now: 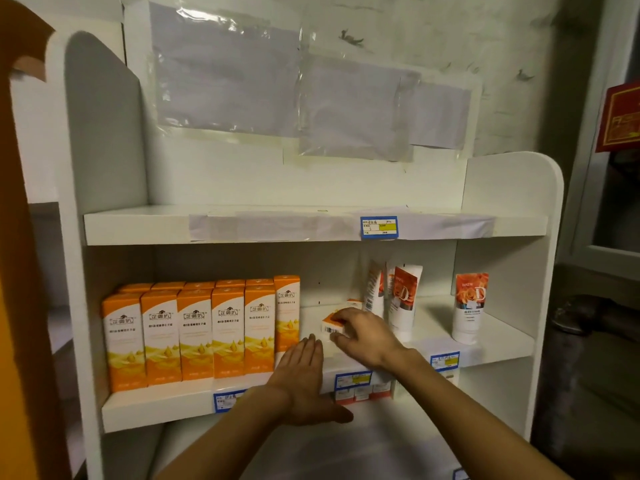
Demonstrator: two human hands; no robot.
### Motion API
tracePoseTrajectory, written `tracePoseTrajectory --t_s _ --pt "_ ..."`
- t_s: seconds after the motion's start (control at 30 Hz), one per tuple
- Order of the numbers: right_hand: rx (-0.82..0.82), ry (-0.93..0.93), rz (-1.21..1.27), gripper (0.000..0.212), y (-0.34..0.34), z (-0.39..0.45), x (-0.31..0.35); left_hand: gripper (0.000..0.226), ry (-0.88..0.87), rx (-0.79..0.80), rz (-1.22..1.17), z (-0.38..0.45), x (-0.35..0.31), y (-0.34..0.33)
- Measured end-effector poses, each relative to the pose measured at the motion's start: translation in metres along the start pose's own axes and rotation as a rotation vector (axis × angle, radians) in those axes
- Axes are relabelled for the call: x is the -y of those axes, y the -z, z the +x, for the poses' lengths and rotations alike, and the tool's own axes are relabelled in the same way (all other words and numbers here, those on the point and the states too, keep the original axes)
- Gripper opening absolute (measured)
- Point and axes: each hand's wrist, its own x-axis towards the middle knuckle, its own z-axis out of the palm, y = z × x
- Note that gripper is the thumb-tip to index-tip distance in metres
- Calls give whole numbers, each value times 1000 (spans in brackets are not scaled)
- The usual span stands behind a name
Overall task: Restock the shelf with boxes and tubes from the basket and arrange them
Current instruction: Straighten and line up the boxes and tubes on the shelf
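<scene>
Orange boxes are filling the left part of the middle shelf, standing upright in two tight rows, so we are judging that stretch done. To the right, three tubes are standing cap-down: two close together near the back, one well apart toward the right end. Between the boxes and the tubes a gap is waiting, and that is where we are working now. The top shelf is carrying nothing but paper and a price tag. A few small red-and-white boxes are showing just under the middle shelf's front edge. The basket is not showing, so we cannot tell how much stock is left; we are guessing the job is partway through, with the gap and the loose tubes yet to be tidied.

Our right hand is reaching into the gap, fingers curled round a small box with an orange corner and a barcode facing us. The grip is closing over its top and near side, and the box is sitting low, at or just above the shelf board; which, we cannot tell. Our left hand is lying open and flat, fingers together, holding nothing, its fingertips near the last tall box and just beside the small one.
</scene>
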Motion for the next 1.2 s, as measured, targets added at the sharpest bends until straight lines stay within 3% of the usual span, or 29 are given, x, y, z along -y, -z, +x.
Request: tracePoseTrajectory --t_s 0.23,0.4,0.5,0.6,0.7,0.93,1.03,1.2 --pt "-270 -164 45 45 0 -20 6 126 -16 -15 6 -2 -1 1" --pt "-112 -424 71 69 -3 -13 27 126 -31 -22 -30 -3 2 5" --pt "-149 -470 49 53 -9 -9 35 124 -27 -29 -36 -5 3 5" --pt "-200 -523 203 46 -9 -7 34 127 -19 -21 -55 -1 5 2" --pt "-215 -511 336 64 -4 -13 29 130 -1 -8 -63 2 7 3" --pt "-103 -380 452 57 2 -27 17 124 -13 15 -23 -2 2 8" --pt "-163 -490 554 47 4 -24 16 117 2 -9 -83 -3 1 11" --pt "-223 -610 868 63 3 -25 9 89 -59 -151 -237 -24 -6 19"
